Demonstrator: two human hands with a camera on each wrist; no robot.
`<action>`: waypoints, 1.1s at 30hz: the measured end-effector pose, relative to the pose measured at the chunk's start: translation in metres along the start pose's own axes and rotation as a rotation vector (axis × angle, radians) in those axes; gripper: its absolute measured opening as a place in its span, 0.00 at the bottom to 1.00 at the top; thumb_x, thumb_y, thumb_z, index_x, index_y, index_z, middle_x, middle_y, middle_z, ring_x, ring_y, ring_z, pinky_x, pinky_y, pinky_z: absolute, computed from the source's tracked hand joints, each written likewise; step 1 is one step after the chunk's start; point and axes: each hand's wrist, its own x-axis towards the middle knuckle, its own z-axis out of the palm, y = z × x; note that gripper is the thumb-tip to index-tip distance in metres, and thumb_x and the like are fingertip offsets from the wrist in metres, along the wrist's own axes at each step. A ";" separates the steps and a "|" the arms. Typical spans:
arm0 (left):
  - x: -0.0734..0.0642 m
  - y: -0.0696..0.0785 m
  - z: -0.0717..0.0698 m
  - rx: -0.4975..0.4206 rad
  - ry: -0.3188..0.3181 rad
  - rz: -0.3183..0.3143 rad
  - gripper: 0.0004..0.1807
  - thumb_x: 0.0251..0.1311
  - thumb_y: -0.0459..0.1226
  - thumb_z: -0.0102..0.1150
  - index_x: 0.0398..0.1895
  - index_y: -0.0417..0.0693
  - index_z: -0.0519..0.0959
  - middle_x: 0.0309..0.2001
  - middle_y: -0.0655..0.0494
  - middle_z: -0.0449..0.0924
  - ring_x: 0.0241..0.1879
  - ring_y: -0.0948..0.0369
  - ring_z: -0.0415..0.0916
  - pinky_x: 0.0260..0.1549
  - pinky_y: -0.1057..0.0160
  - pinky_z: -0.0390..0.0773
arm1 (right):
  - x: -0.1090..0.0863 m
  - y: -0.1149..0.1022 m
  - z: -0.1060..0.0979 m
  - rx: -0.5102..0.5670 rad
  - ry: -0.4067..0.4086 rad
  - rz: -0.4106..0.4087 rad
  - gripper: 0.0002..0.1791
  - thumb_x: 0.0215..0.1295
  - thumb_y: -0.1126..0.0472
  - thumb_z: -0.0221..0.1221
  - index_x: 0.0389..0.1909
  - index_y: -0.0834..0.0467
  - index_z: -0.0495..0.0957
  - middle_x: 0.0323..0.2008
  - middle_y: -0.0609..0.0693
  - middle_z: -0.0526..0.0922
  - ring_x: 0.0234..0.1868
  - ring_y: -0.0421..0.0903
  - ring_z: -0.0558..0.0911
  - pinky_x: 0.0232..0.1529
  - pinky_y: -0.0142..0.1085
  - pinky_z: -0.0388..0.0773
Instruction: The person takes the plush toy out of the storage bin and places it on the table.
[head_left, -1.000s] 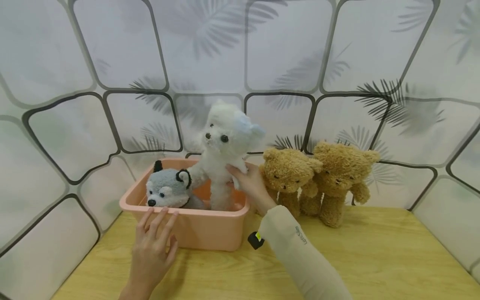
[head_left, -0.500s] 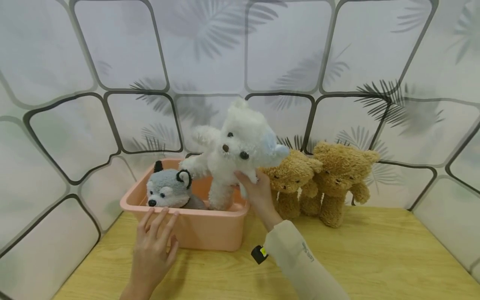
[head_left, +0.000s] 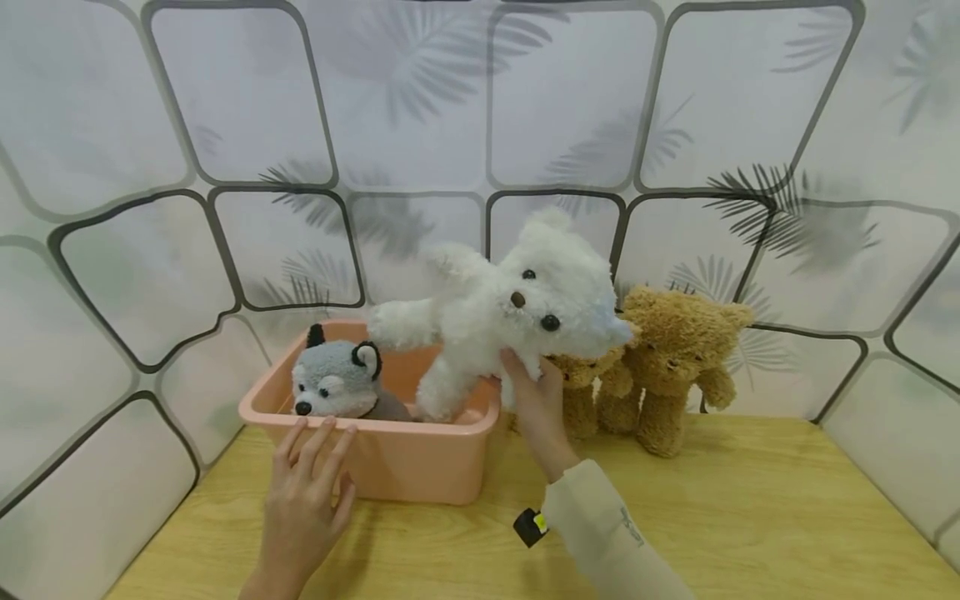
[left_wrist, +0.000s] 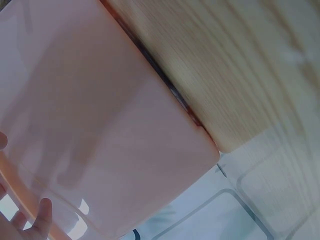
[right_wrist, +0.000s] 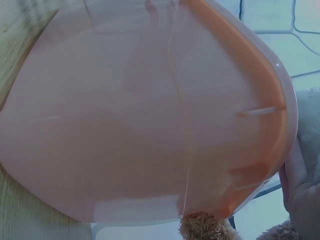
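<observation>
My right hand [head_left: 542, 412] grips a white plush bear [head_left: 480, 321] by the side of its body, fingers partly sunk in the fur. Tilted to the right, the bear hangs over the pink plastic bin [head_left: 420, 467], one leg reaching down inside the rim. A grey-and-white plush husky [head_left: 337, 379] sits in the bin's left part, its head above the rim. The fingertips of my left hand [head_left: 303, 508] rest on the bin's front rim, fingers fairly straight. In the right wrist view, the white bear's fur [right_wrist: 311, 130] shows beside my hand at the right edge.
Two brown teddy bears stand on the wooden table [head_left: 750, 517] right of the bin. The nearer brown bear [head_left: 581, 396] is partly hidden by the white one; the other brown bear [head_left: 675, 358] shows more fully. A small black tag [head_left: 528, 527] hangs by my right sleeve.
My right hand has moved right with the white bear, which tilts further to the right and now covers much of the nearer brown bear. My left hand and the husky have stayed put.
</observation>
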 end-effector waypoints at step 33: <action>-0.001 0.001 0.004 -0.017 0.046 0.005 0.26 0.67 0.41 0.40 0.60 0.39 0.80 0.58 0.34 0.77 0.60 0.29 0.66 0.47 0.39 0.76 | -0.032 0.002 -0.066 0.095 -0.097 0.086 0.16 0.75 0.65 0.55 0.58 0.46 0.74 0.56 0.40 0.78 0.58 0.41 0.78 0.57 0.38 0.79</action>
